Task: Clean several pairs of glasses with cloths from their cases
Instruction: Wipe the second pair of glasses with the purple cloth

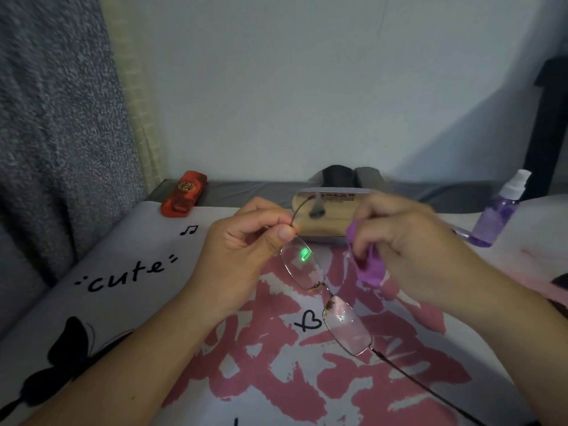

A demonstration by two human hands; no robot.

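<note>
Head view looks down on a printed bedsheet (129, 272) with pink brush marks, a black butterfly and the word "cute". Nearest the camera, one thin dark temple arm of the glasses (325, 298) trails down to the right, past the lower lens. The rimless glasses hang tilted in the air above the sheet, the lower lens toward the person and the upper lens, with a green glint on it, up by the fingers. The left hand (246, 241) pinches the frame at the upper lens's hinge between thumb and curled fingers, the other temple arm curving up from that grip. Just right of it, the right hand (408, 241) has its fingers curled round a bunched purple cloth (367, 265), held near the upper lens; whether cloth and lens touch cannot be told. Behind the hands lies an open tan glasses case (322, 219). Farther left sits a closed red case (184, 193); far right stands a purple spray bottle (499, 213). Beyond is a pale wall (307, 87).
</note>
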